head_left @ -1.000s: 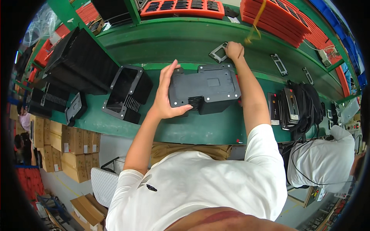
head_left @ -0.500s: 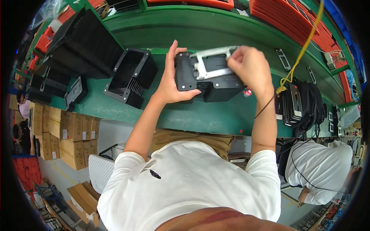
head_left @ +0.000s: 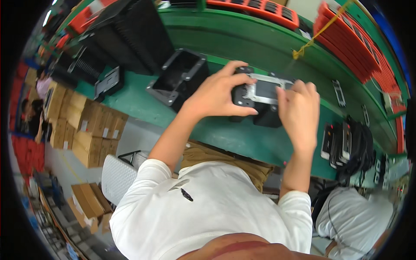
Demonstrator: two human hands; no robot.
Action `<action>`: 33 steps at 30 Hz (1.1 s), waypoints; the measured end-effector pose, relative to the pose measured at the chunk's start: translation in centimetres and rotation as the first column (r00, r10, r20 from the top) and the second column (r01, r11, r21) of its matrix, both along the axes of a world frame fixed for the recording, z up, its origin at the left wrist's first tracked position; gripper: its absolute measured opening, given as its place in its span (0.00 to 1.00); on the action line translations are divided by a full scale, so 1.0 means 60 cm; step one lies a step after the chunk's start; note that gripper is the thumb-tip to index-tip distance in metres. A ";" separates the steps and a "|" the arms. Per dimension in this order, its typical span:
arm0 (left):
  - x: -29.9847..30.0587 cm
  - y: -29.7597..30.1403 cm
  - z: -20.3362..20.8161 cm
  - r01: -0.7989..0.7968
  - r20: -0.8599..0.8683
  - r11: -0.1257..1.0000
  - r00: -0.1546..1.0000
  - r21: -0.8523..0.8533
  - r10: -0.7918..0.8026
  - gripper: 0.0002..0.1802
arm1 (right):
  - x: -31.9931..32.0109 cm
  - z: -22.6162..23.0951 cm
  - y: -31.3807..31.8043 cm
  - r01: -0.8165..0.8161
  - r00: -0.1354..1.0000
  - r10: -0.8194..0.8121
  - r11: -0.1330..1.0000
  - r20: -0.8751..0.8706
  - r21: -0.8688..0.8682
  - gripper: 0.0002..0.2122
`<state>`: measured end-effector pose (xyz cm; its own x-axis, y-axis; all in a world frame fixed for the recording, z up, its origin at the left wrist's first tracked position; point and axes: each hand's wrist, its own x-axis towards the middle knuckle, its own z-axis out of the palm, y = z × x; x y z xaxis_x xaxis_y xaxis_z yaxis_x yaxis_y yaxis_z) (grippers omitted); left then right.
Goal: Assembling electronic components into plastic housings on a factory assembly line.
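A black box-shaped housing [head_left: 268,118] sits on the green bench in front of me. On its upper face lies a silver rectangular metal frame [head_left: 272,79], roughly lined up with the housing's outline. My left hand [head_left: 221,93] grips the housing's left end, thumb along the near side and fingertips over the top by the frame's left edge. My right hand [head_left: 301,110] is closed at the frame's right end, its thumb on the frame and the other fingers curled behind. That hand hides the right end of both pieces.
To the left stand another open black housing [head_left: 198,82], a small black part [head_left: 108,83] and a tall black stack [head_left: 130,39]. Loose silver frames [head_left: 339,93] and a dark pile of parts [head_left: 357,147] are at right. A yellow cord [head_left: 320,32] hangs above; a co-worker [head_left: 353,214] sits at right.
The silver frame, earlier held tilted above the housing, now lies flat against its top. My left fingers have come over the housing's upper face. The view has turned, shifting the bench.
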<state>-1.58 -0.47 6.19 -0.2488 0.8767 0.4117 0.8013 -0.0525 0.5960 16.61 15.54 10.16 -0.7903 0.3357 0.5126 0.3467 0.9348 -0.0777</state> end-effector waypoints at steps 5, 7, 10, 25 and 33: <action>-0.029 -0.116 0.002 -0.021 0.204 0.966 0.978 0.259 -0.034 0.37 | 0.088 -0.037 0.072 -0.116 0.949 0.036 0.964 -0.313 -0.240 0.11; -0.064 -0.184 -0.005 -0.130 0.464 0.891 0.880 0.436 -0.098 0.38 | 0.148 -0.082 0.103 -0.072 0.924 -0.125 0.871 -0.361 -0.486 0.12; -0.145 -0.261 -0.005 -0.622 0.675 0.655 0.703 0.429 0.226 0.40 | 0.226 -0.172 0.138 -0.057 0.881 -0.225 0.822 -0.415 -0.567 0.12; -0.436 -0.177 -0.003 -0.802 0.448 0.008 0.342 0.597 0.826 0.45 | 0.230 -0.304 0.118 0.260 0.910 -0.388 0.809 -0.148 -0.527 0.13; -0.518 -0.215 -0.020 -0.843 0.172 0.202 0.325 0.499 0.930 0.32 | 0.223 -0.296 0.116 0.211 0.926 -0.320 0.878 -0.201 -0.429 0.09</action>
<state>-32.63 -13.36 4.99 -0.6431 -0.1805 0.7442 0.5606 0.5510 0.6181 29.96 22.51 -7.63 -0.4996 0.7299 0.4664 0.4935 0.6824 -0.5393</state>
